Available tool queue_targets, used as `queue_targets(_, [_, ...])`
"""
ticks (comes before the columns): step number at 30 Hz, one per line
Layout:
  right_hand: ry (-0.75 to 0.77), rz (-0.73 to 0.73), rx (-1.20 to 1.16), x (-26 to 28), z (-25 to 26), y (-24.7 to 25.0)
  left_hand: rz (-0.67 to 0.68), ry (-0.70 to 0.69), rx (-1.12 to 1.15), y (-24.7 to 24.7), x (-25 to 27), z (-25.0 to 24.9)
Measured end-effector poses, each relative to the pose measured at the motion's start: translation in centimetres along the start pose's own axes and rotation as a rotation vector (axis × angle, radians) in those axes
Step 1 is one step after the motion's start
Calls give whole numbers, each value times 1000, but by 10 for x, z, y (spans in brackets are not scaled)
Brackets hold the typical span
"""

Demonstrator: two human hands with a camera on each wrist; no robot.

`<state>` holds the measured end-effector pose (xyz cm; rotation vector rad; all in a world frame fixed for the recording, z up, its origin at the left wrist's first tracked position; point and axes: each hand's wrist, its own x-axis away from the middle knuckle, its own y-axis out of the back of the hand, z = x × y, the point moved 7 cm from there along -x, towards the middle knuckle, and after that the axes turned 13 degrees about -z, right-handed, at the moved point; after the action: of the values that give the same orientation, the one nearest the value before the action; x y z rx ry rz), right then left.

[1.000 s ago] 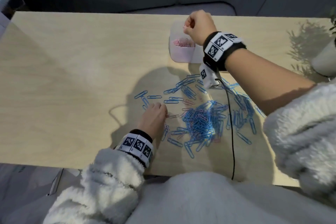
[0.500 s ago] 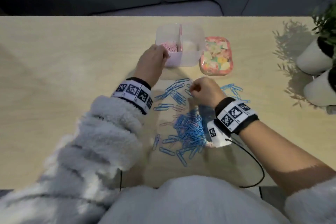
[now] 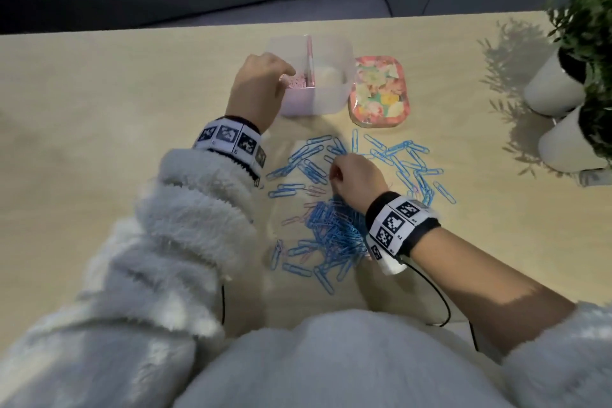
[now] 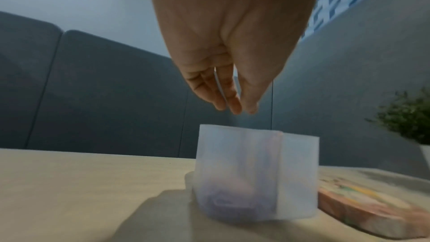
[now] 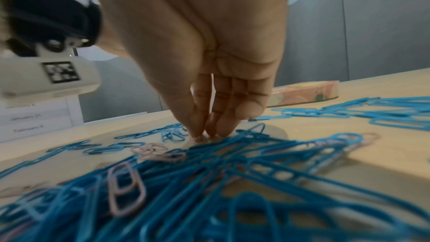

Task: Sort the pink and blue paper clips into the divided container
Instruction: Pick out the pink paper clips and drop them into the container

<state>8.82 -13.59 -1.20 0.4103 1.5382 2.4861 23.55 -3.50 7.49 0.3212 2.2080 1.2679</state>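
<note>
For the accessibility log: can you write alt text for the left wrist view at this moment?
The left hand hangs, fingers pointing down, just above the translucent divided container on the wooden table. A floral lid lies at the container's right, a potted plant behind it.

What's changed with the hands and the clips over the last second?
The left hand went from the clip pile on the table up to the container, fingers now over its pink compartment. The right hand left the container and came down to the pile, fingertips touching the table among the clips. Container and floral lid stayed put.
</note>
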Motion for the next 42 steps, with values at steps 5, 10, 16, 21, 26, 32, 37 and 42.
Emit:
queue_targets(5, [134, 63, -37, 12, 11, -10, 377, 112, 204, -3, 112, 12])
queue_targets(10, [278, 61, 42, 25, 28, -20, 632, 189, 222, -19, 192, 20])
queue_targets(16, [353, 103, 150, 31, 42, -31, 544, 174, 158, -25, 199, 15])
queue_targets(21, [377, 72, 149, 37, 42, -33, 484, 218, 125, -29, 190, 15])
queue_targets(26, [370, 91, 120, 36, 43, -31, 376, 184, 104, -31, 188, 8])
queue_targets(32, [551, 131, 331, 36, 62, -40, 326, 165, 55, -33, 187, 3])
queue_targets(37, [613, 76, 507, 37, 60, -54, 329, 208, 42, -33, 184, 10])
queue_targets(42, [690, 7, 480, 42, 66, -53, 369, 207, -4, -34, 182, 13])
